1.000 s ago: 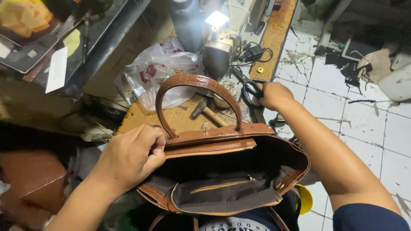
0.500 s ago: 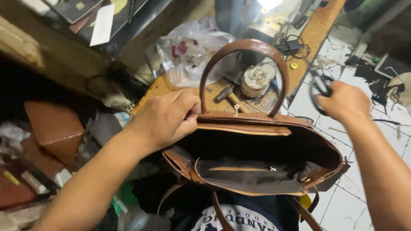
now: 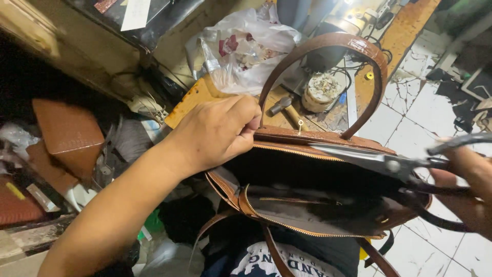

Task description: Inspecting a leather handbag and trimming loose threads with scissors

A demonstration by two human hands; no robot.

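Left hand on handbag — scissors above.

A crumpled clear plastic bag with red print sits at the far side of the worn wooden workbench. Just right of it lie a small metal-headed hammer and a round white tub of small bits. Far left, a flat brown leather piece rests among clutter. White cracked floor tiles spread right.

Lit hard from a lamp at the top edge, glaring on the crinkled clear plastic bag. Deep shadow inside the brown leather handbag. Right hand motion-blurred; wide-angle bending at frame edges.
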